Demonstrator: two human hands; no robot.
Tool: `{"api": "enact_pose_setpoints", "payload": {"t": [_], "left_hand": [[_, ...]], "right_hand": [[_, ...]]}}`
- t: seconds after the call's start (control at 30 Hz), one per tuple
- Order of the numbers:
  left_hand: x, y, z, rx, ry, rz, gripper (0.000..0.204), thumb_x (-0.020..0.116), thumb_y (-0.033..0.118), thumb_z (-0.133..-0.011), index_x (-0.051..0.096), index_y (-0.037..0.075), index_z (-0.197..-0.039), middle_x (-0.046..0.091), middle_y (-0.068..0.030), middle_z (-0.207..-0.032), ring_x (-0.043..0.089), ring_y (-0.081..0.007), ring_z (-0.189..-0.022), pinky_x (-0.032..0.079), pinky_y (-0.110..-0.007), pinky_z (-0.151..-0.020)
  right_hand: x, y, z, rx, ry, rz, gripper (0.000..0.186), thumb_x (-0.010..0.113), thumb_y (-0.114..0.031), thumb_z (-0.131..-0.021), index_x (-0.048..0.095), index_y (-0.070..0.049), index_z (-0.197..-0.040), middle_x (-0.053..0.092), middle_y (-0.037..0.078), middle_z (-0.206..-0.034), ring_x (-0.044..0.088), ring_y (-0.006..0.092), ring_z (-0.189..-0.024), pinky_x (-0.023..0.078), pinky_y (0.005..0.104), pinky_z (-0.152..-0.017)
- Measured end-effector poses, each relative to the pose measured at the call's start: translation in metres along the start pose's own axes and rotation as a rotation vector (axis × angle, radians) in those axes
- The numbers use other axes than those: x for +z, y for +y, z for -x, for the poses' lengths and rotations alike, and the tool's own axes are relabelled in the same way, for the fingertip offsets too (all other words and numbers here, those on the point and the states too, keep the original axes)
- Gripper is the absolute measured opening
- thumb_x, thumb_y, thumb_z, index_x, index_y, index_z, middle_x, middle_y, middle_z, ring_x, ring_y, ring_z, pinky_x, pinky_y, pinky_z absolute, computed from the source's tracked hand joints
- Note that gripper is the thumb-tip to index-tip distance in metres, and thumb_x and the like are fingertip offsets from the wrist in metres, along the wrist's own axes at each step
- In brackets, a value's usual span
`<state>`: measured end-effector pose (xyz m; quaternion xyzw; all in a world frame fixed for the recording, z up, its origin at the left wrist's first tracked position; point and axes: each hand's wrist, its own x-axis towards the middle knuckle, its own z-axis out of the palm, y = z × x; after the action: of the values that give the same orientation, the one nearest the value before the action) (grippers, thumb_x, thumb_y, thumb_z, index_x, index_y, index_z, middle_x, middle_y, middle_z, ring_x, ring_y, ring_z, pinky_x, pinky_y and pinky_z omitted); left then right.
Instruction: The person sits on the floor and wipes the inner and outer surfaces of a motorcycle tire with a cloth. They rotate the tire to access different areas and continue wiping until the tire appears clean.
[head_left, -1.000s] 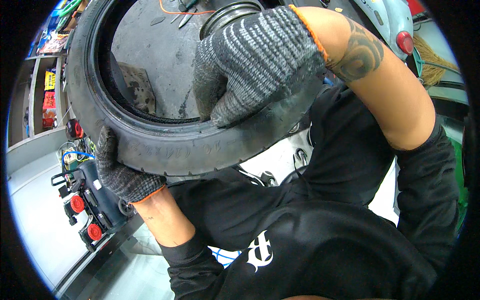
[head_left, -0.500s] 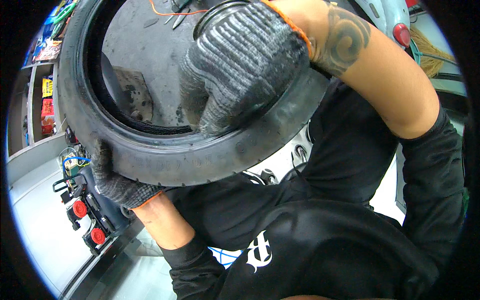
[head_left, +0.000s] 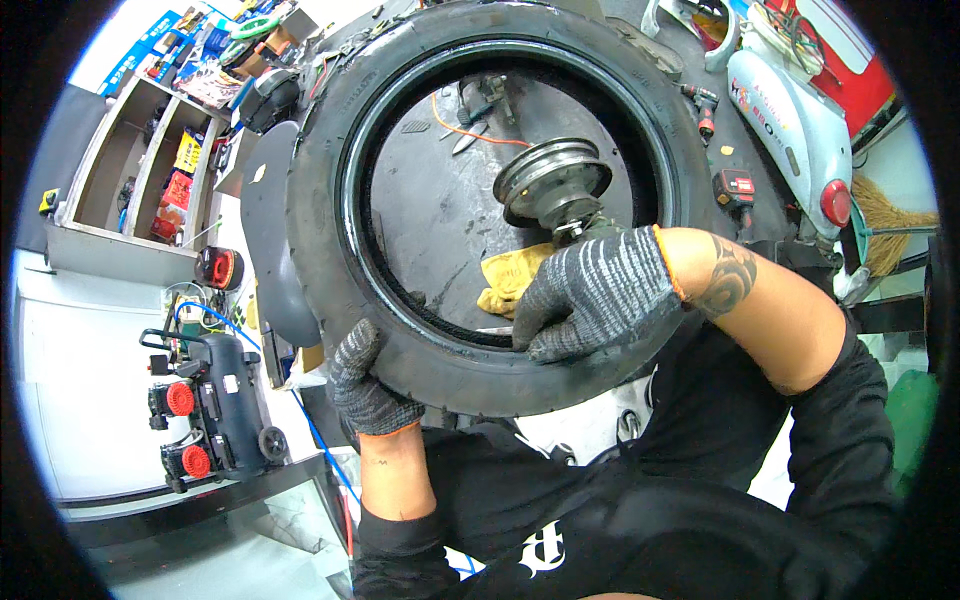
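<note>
A black tire (head_left: 470, 385) stands tilted in front of me, its round opening facing up toward me. My left hand (head_left: 372, 385), in a dark grey knitted glove with an orange cuff, grips its lower left outer edge, thumb on the sidewall. At the lower right inner rim is my gloved right hand (head_left: 605, 292), its fingers curled down into the opening. A thin pale strip shows beside those fingertips; whether they hold it I cannot make out. Through the opening appear a metal wheel hub (head_left: 553, 182) and a yellow cloth (head_left: 515, 278), close to my right hand.
Beyond the tire to the right lie a cordless power tool (head_left: 737, 190) and a pale blue scooter body panel (head_left: 785, 135). A black air compressor (head_left: 230, 400) stands left, below an open shelf (head_left: 125, 235). A dark scooter seat (head_left: 275, 235) sits beside the tire.
The tire now appears farther right and lower in the view. My right hand has drawn back toward the lower inner rim, revealing the hub and yellow cloth. My left hand keeps its grip.
</note>
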<state>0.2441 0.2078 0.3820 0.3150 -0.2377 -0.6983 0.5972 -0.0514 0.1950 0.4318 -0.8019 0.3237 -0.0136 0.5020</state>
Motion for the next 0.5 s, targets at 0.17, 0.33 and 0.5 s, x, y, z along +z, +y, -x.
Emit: {"api": "enact_pose_setpoints", "payload": {"t": [0.17, 0.33, 0.5], "left_hand": [[0.006, -0.002, 0.000, 0.012, 0.016, -0.056, 0.063, 0.068, 0.016, -0.085, 0.051, -0.006, -0.142, 0.069, -0.0301, -0.118, 0.071, -0.0430, -0.103, 0.058, -0.054, -0.097], [0.011, -0.002, -0.001, -0.024, -0.045, -0.046, 0.063, 0.068, 0.015, -0.085, 0.052, -0.007, -0.141, 0.069, -0.0300, -0.119, 0.071, -0.0434, -0.102, 0.058, -0.054, -0.097], [-0.002, 0.010, -0.009, 0.132, -0.010, -0.108, 0.058, 0.069, 0.011, -0.085, 0.056, -0.005, -0.140, 0.069, -0.0217, -0.127, 0.068, -0.0368, -0.113, 0.052, -0.049, -0.108]], "right_hand": [[0.003, -0.007, 0.004, 0.019, 0.033, 0.050, 0.032, 0.060, -0.027, -0.101, 0.074, -0.005, -0.120, 0.076, 0.019, -0.107, 0.073, 0.0316, -0.098, 0.056, 0.0400, -0.091], [0.006, -0.008, 0.003, -0.047, 0.079, -0.024, 0.036, 0.062, -0.031, -0.098, 0.074, -0.004, -0.118, 0.076, 0.019, -0.107, 0.073, 0.0335, -0.099, 0.056, 0.0409, -0.092], [0.002, 0.005, 0.020, -0.081, 0.452, 0.238, 0.027, 0.068, -0.023, -0.097, 0.074, -0.003, -0.113, 0.075, 0.017, -0.103, 0.073, 0.0282, -0.093, 0.057, 0.0372, -0.085]]}}
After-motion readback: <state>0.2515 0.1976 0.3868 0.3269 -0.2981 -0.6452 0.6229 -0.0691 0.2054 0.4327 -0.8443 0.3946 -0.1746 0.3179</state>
